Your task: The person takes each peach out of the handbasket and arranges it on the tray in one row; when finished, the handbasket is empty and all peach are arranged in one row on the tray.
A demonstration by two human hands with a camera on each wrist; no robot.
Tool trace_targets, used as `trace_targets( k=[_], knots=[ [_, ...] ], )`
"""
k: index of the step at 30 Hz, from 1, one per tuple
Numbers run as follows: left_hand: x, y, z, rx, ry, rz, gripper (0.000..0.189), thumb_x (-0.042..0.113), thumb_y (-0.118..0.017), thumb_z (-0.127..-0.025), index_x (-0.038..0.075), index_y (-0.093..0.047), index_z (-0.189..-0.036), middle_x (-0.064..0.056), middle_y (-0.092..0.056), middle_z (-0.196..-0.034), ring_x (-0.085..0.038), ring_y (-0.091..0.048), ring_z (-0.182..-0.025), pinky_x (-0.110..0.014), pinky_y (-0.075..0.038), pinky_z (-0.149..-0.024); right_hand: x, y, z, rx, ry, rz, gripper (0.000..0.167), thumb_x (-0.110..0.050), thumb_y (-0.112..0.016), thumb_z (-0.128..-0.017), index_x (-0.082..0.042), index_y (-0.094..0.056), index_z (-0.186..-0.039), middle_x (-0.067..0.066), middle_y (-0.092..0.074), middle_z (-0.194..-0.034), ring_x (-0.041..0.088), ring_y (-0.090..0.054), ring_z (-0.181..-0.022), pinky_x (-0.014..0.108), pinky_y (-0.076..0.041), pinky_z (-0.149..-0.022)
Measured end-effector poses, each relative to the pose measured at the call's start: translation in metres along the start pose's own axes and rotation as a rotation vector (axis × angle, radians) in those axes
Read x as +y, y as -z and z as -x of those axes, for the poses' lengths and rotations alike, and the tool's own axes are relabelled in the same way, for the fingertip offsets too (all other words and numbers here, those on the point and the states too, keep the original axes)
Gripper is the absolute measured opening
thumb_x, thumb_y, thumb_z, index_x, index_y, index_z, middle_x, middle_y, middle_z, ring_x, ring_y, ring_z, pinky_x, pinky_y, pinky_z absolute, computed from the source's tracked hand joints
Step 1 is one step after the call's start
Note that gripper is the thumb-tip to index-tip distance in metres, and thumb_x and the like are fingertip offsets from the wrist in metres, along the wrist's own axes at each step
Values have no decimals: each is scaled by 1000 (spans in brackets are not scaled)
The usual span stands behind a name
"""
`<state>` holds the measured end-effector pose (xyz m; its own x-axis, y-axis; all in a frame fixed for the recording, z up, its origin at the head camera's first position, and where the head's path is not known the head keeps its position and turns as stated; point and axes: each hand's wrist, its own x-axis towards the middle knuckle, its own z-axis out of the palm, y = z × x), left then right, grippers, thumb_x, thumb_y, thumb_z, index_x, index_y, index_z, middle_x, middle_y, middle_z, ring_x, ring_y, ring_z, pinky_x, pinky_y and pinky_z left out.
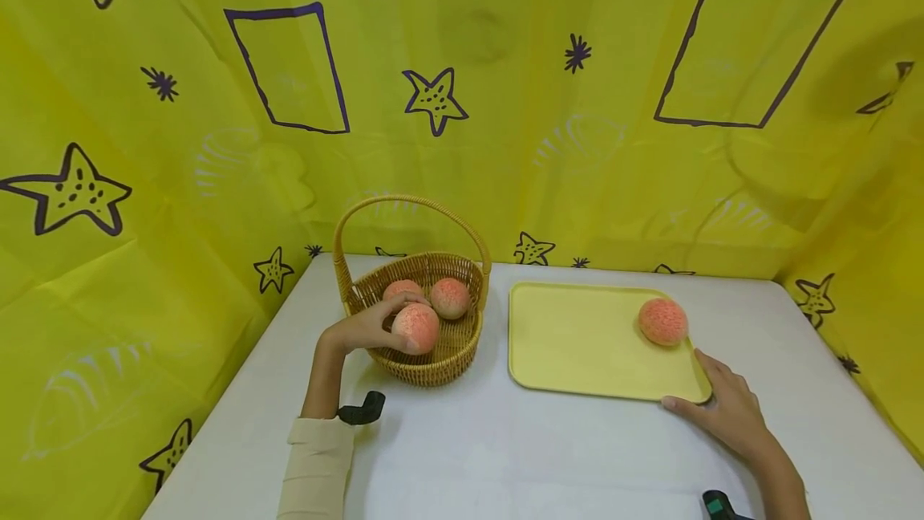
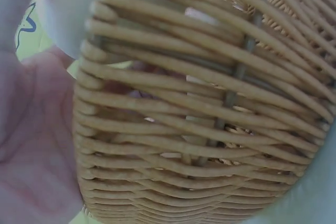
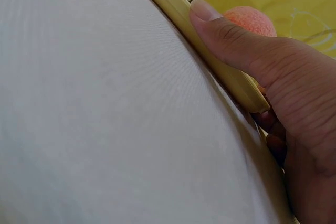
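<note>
Left hand curls round a ball at the basket; right hand, thumb and fingers parted, grips the tray by its corner.

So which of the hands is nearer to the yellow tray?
Right. The right hand grips the yellow tray at its near right corner, while the left hand is off to the tray's left, at the wicker basket, holding a speckled pink ball.

Yellow starfish-print cloth surrounding white tabletop.
</note>
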<state>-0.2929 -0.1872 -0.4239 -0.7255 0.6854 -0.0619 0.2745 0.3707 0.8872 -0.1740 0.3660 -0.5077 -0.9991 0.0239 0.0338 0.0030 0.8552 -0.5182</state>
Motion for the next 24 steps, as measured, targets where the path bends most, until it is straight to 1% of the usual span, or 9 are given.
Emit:
trace_targets(
  k=[2, 5, 8, 12, 17, 20, 24],
  knots=[
    [1, -1, 0, -2, -14, 43, 65, 20, -75, -84, 17, -44, -140, -12, -33, -148, -30, -51, -122, -45, -49, -97, 0, 0, 0, -1, -2, -1, 105, -54, -66, -86, 1, -9, -155, 41, -25, -145, 62, -25, -125, 74, -24, -92],
    [4, -4, 1, -19, -61, 105, 66, 16, -75, -84, 12, -42, -141, -12, -34, -146, -29, -51, -123, -44, -49, -98, -1, 1, 0, -3, -7, -2, 105, -54, -66, -86, 1, -9, -155, 41, -24, -145, 61, -25, -126, 74, -24, -92],
    [9, -8, 1, -45, -108, 148, 67, 16, -75, -84, 8, -40, -141, -14, -40, -141, -28, -53, -121, -42, -49, -98, -2, 1, 1, -8, -12, -7, 105, -54, -66, -86, 1, -9, -155, 41, -24, -145, 61, -25, -126, 74, -23, -93],
    [20, -15, -1, -66, -145, 157, 71, 19, -77, -82, 7, -39, -140, -15, -47, -136, -26, -57, -118, -40, -51, -97, -2, 1, 1, -14, -16, -14, 104, -54, -66, -86, 1, -10, -155, 41, -24, -146, 61, -25, -126, 73, -24, -93],
    [34, -26, -7, -83, -182, 185, 71, 22, -77, -83, 10, -38, -140, -17, -45, -137, -28, -57, -117, -41, -52, -95, -1, 2, 2, -14, -13, -14, 104, -53, -66, -86, 1, -10, -155, 40, -24, -146, 61, -25, -126, 73, -24, -93],
    [41, -34, -14, -67, -213, 173, 69, 20, -77, -83, 11, -38, -140, -14, -44, -138, -28, -57, -118, -41, -53, -94, 0, 2, 2, -9, -8, -21, 103, -52, -66, -86, 1, -10, -155, 40, -25, -147, 61, -24, -126, 73, -23, -93],
    [51, -44, -21, -14, -224, 150, 70, 14, -76, -82, 11, -39, -141, -11, -41, -141, -27, -57, -116, -40, -54, -92, -1, 1, 2, -12, -5, -28, 103, -52, -67, -87, 1, -10, -155, 40, -24, -147, 61, -24, -127, 73, -22, -93]
  ],
)
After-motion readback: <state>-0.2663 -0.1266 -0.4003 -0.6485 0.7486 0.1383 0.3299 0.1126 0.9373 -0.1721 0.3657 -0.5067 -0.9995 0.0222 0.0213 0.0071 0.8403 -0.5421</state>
